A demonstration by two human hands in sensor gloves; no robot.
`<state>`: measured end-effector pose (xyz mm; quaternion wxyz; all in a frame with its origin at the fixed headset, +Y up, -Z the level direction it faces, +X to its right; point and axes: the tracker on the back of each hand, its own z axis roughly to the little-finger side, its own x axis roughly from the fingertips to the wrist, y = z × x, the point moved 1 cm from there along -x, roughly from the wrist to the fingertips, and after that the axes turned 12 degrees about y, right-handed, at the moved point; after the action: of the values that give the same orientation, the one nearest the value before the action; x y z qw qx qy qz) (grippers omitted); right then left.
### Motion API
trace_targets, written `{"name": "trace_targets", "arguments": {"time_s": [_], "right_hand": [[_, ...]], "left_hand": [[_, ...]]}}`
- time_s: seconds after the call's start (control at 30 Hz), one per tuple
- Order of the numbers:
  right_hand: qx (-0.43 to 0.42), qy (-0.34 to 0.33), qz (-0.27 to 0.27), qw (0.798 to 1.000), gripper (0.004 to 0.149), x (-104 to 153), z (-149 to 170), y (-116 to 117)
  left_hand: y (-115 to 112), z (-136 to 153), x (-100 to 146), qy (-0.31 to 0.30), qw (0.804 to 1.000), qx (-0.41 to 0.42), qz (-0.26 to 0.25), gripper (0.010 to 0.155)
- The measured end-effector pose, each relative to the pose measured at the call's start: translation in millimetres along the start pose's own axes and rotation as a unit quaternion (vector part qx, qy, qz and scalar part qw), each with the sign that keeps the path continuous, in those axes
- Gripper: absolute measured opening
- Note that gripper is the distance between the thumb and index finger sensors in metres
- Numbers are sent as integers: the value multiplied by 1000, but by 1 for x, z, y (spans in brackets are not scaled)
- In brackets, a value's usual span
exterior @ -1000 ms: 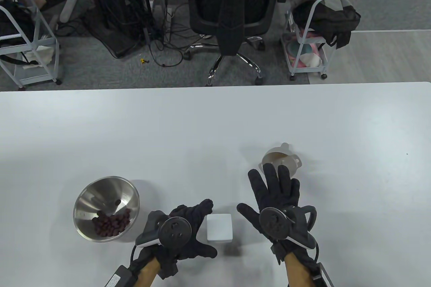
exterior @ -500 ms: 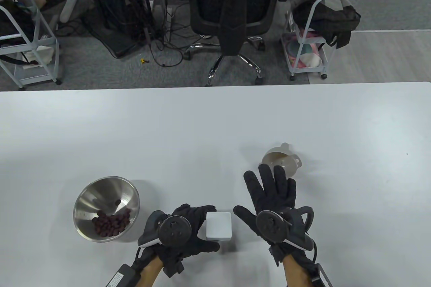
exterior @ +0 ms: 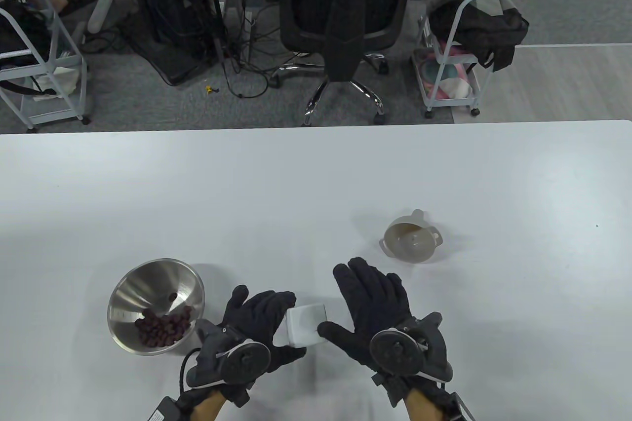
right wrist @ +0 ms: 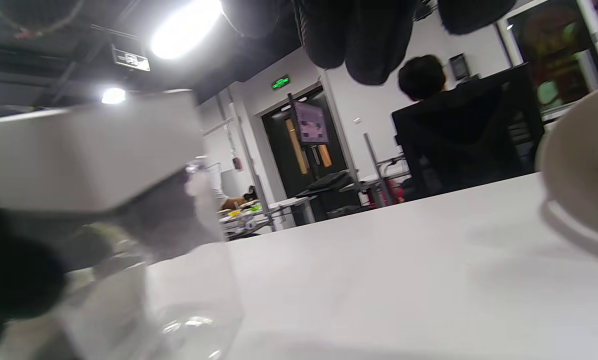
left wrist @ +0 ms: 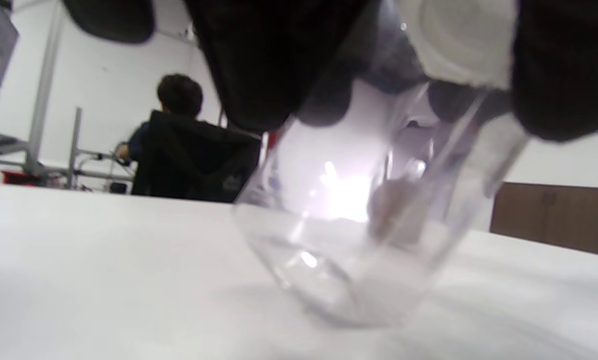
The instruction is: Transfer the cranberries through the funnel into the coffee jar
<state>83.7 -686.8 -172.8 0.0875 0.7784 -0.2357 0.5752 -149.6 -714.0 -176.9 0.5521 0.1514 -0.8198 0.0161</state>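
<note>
A clear glass coffee jar with a square white lid (exterior: pixel 306 325) stands near the table's front edge. My left hand (exterior: pixel 264 315) grips it from the left and tilts it. In the left wrist view the tilted jar (left wrist: pixel 359 240) rests its base on the table under my fingers. My right hand (exterior: pixel 368 302) is open with spread fingers, its thumb at the lid's right edge. The lid also shows in the right wrist view (right wrist: pixel 88 150). A pale funnel (exterior: pixel 412 242) lies on the table beyond my right hand. A steel bowl (exterior: pixel 148 283) at the left holds the cranberries (exterior: pixel 163 328).
The white table (exterior: pixel 316 179) stretches far back and to both sides. A black office chair (exterior: pixel 345 11) and white carts (exterior: pixel 449 70) stand on the floor behind its far edge.
My left hand closed around the jar and tilted it. My right hand drew back from the funnel toward the jar lid, leaving the funnel uncovered.
</note>
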Motion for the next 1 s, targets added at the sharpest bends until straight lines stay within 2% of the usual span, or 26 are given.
{"name": "trace_targets", "arguments": {"time_s": [0.13, 0.23, 0.3, 0.43, 0.57, 0.8, 0.93, 1.0], "right_hand": [[4, -5, 5, 1000, 95, 4, -14, 9], [23, 18, 26, 999, 96, 6, -18, 16], [51, 23, 14, 998, 95, 6, -19, 20], [16, 19, -24, 999, 88, 3, -21, 26], [27, -33, -60, 997, 85, 3, -27, 30], [94, -116, -27, 988, 80, 11, -45, 29], [94, -115, -27, 989, 78, 11, -44, 28], [62, -112, -44, 991, 84, 10, -41, 27]], "left_hand": [[2, -3, 2, -2, 999, -34, -16, 97], [2, -9, 2, -5, 997, -73, -28, 97], [2, -10, 2, -6, 997, -68, -29, 97], [0, -10, 2, -11, 996, -82, -21, 96], [-3, -6, 2, -17, 997, -80, -3, 95], [-4, -2, 2, -16, 999, -48, 9, 95], [-3, -2, 2, -16, 999, -47, 9, 96], [-2, -3, 2, -18, 999, -48, 2, 96]]}}
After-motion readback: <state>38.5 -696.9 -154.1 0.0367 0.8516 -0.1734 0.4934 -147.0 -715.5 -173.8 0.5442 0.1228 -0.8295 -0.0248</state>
